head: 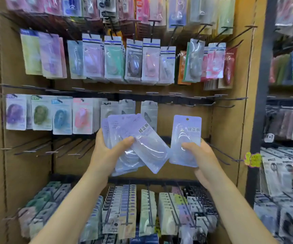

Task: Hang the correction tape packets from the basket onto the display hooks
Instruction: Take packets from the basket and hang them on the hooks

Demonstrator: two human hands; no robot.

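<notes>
Landmark: the cardboard display rack [230,120], with rows of black wire hooks.

Left hand [107,152] raised in front of the rack's middle rows, gripping a fanned stack of lilac correction tape packets [133,138]; thumb lies across the front, fingers curled behind. The foremost packet tilts toward the rack's right side.

Right hand [200,155] beside it, nearer the rack's right edge, pinching a single lilac packet [186,136] by its lower half, thumb on the clear blister. This packet stands upright, its hang hole at the top (printed side toward the camera), apart from the stack.

Behind the single packet, on the right of the rack's third row, bare hooks [221,103]. Left of them on that row hang grey packets [148,111] and coloured tape packets [41,115]. The rows above and below are crowded with hanging stock.
</notes>
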